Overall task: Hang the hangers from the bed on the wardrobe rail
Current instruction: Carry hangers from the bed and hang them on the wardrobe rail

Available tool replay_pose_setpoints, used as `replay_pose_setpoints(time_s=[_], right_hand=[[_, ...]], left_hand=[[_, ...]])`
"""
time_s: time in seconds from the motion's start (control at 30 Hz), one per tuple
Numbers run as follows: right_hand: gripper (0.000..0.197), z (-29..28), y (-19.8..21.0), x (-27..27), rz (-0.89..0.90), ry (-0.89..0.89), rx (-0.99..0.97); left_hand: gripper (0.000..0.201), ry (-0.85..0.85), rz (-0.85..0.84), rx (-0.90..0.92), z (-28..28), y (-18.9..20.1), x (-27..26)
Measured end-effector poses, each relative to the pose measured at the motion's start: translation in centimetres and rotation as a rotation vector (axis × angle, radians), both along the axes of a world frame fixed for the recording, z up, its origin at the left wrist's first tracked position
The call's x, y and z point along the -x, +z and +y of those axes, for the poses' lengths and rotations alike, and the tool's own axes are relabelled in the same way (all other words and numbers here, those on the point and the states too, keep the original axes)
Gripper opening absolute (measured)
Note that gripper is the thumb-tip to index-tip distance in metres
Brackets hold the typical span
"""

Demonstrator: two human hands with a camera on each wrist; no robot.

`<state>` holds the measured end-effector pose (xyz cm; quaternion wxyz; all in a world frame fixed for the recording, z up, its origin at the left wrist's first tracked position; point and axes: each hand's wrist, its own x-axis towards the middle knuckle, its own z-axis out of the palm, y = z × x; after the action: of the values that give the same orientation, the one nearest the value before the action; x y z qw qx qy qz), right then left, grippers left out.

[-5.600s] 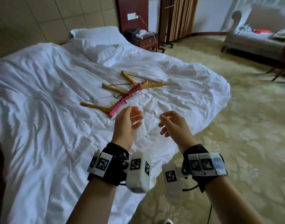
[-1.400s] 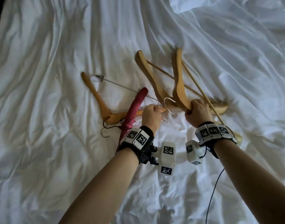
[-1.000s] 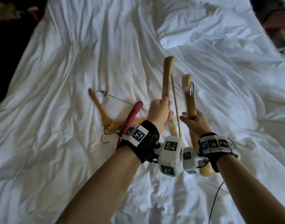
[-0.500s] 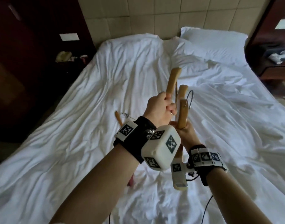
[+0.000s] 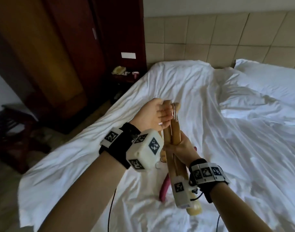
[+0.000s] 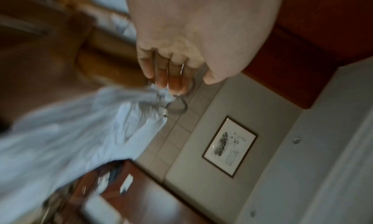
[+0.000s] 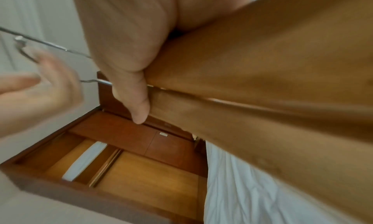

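Note:
Two wooden hangers (image 5: 173, 131) are pressed together upright above the bed (image 5: 235, 139), and my right hand (image 5: 182, 145) grips them around the middle. Their metal hooks (image 5: 175, 111) stick up at the top. My left hand (image 5: 153, 114) is there, palm towards me, with its bent fingers touching the hooks; the left wrist view shows one hook (image 6: 177, 106) just past the fingertips. In the right wrist view the hangers (image 7: 262, 84) fill the frame under my thumb. A pink hanger (image 5: 164, 188) lies on the sheet below, with another wooden hanger (image 5: 162, 158) mostly hidden.
The brown wardrobe (image 5: 59, 56) stands left of the bed, across a strip of floor. A dark bedside table (image 5: 125, 72) with small items sits by the headboard wall. A dark rack (image 5: 9, 128) stands at the far left.
Both hangers were lifted off the bed and brought together into my right hand. My left hand let go of its hanger and moved to the hooks. My view swung up and left.

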<state>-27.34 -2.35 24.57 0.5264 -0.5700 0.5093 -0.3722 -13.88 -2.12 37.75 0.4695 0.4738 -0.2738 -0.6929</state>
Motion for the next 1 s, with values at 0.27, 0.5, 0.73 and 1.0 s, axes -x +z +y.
replay_pose_setpoints(time_s=[0.27, 0.5, 0.73, 1.0], right_hand=[[0.035, 3.9, 4.9, -10.6, -0.006, 0.284, -0.004], [0.041, 9.9, 9.1, -22.1, 0.036, 0.59, -0.07], [0.034, 13.2, 12.1, -33.9, 0.17, 0.875, -0.057], [0.041, 13.6, 11.5, -47.3, 0.409, 1.192, 0.022]], left_hand=[[0.035, 0.249, -0.813, 0.267, 4.9, -4.1, -16.6], [0.078, -0.082, -1.485, 0.643, 11.0, -4.0, -30.1], [0.065, -0.094, -1.491, 0.534, 19.7, -0.9, -41.6], [0.058, 0.084, -1.482, 0.199, 28.4, -2.2, -51.4]])
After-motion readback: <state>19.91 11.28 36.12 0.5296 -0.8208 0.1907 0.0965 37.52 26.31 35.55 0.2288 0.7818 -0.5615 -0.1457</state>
